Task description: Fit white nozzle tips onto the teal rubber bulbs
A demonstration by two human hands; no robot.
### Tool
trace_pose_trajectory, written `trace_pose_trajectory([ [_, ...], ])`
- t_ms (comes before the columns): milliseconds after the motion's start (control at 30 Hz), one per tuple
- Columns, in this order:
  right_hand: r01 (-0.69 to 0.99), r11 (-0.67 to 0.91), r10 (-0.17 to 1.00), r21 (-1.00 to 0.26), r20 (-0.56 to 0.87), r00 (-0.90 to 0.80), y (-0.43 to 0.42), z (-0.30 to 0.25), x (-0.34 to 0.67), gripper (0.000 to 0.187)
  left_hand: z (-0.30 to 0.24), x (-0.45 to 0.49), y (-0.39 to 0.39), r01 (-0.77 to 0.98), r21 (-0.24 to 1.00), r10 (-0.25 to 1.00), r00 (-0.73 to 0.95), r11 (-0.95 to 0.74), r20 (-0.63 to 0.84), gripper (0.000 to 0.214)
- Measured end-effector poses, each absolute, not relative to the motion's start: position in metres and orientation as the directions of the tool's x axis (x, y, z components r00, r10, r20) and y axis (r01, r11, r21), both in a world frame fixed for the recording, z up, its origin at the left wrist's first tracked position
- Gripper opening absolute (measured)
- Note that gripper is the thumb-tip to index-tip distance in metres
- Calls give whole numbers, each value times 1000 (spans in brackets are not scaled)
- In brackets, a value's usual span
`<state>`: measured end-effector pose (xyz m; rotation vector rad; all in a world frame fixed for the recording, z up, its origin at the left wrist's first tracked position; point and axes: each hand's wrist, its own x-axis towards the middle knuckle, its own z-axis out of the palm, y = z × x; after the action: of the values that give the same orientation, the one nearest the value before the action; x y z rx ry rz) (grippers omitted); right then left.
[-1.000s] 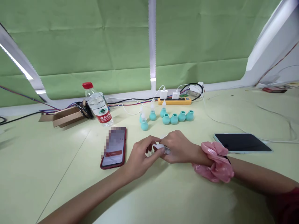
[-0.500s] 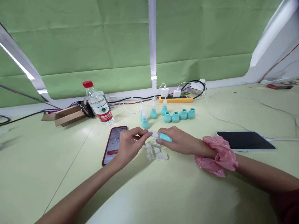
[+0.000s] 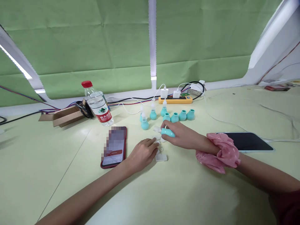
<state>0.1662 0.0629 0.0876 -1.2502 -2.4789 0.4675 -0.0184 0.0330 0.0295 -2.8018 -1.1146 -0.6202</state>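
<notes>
A teal squeeze bulb with a clear nozzle, like a nasal aspirator, is gripped in my right hand, its nozzle pointing left. My left hand reaches over a small pile of clear plastic parts, fingertips touching them with fingers a little apart; it partly hides the pile. Beyond the hands stand several teal bulbs with clear nozzles fitted. To their right is a row of open-mouthed teal bulbs without nozzles.
A red-cased phone lies left of my left hand. Behind it stand a water bottle and an open cardboard box. A yellow power strip with chargers runs along the back. Another phone lies at right, cabled.
My left hand has let go of the clear nozzle and moved down to the loose plastic parts. My right hand still holds the teal aspirator and has shifted slightly right.
</notes>
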Motion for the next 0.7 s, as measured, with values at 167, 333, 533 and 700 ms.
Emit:
trace_pose_trajectory([
  [167, 656, 561, 812, -505, 179, -556, 62, 87, 165, 11, 44, -22, 32, 637, 130, 512, 462, -760, 724, 15],
  [333, 576, 538, 797, -615, 150, -585, 54, 87, 159, 10, 57, -24, 31, 723, -69, 429, 480, -687, 765, 23],
  [533, 473, 385, 815, -792, 51, -578, 49, 87, 153, 12, 62, -28, 28, 705, -213, 368, 574, -677, 732, 21],
  [700, 455, 374, 832, -809, 76, -549, 45, 85, 151, 11, 66, -31, 27, 644, -306, 255, 628, -702, 736, 18],
])
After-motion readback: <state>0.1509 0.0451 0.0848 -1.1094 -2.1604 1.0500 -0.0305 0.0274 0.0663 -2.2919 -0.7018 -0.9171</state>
